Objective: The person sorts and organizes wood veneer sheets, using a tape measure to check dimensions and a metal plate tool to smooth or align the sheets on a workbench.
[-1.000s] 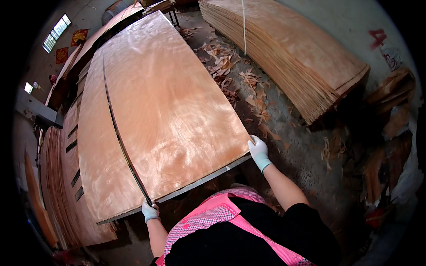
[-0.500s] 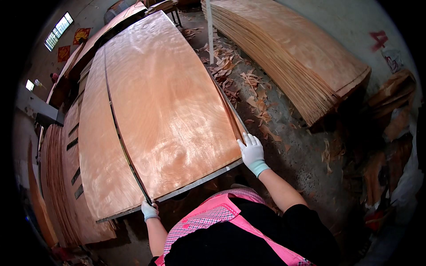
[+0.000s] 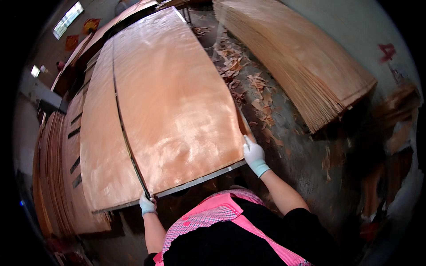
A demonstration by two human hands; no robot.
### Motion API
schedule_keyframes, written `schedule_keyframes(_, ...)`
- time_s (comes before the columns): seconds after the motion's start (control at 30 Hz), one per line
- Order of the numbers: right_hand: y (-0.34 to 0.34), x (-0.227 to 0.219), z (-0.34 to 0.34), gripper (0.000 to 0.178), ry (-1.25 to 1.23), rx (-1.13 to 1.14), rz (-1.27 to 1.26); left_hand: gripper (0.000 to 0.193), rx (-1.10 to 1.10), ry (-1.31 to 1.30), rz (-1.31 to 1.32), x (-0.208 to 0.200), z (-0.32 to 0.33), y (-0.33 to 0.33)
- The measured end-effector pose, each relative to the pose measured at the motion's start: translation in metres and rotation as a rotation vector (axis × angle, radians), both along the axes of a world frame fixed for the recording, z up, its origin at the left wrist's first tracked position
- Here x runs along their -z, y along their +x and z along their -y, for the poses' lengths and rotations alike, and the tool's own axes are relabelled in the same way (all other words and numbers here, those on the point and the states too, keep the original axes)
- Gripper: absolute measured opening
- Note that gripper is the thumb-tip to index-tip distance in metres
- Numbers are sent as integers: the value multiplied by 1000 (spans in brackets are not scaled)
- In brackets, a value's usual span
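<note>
A large tan wood veneer sheet (image 3: 177, 106) lies over a long table with a pale metal near edge (image 3: 199, 181). A thin dark line or strip (image 3: 123, 128) runs lengthwise along it; I cannot tell whether it is a gap or a separate strip. My white-gloved left hand (image 3: 147, 204) is closed at the near edge, where this dark line ends; what its fingers pinch is mostly hidden. At the near right corner my white-gloved right hand (image 3: 254, 156) is closed on the sheet's right edge, which bulges up, with a dark gap beneath.
A tall stack of veneer sheets (image 3: 306, 66) stands to the right, beside veneer scraps (image 3: 262, 97) strewn on the floor. More stacked sheets (image 3: 55, 173) are on the left. Torn veneer pieces (image 3: 395, 115) pile up against the right wall.
The sheet's right edge now bulges upward and hides the layered edges seen there before. My right hand has gone from lying over the corner to gripping the edge. The view has shifted slightly.
</note>
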State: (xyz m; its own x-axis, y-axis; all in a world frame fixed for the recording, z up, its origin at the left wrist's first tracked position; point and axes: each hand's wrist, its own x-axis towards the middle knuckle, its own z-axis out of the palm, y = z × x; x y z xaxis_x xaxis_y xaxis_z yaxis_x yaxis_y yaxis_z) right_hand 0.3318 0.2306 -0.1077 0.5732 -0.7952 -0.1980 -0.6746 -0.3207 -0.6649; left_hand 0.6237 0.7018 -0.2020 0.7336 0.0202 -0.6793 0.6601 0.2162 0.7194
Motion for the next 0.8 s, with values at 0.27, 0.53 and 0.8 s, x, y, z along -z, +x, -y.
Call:
schedule_keyframes(0.27, 7, -86, 19, 48, 518, 213, 873, 89, 263, -529, -301, -56, 12, -55)
schedule_keyframes(0.53, -39, 22, 45, 38, 656, 390, 766, 33, -434, -750, -65, -46, 31, -17)
schedule_keyframes(0.8, -51, 42, 131, 55, -717, 103, -91, 37, -733, -679, 50, -32, -76, 51)
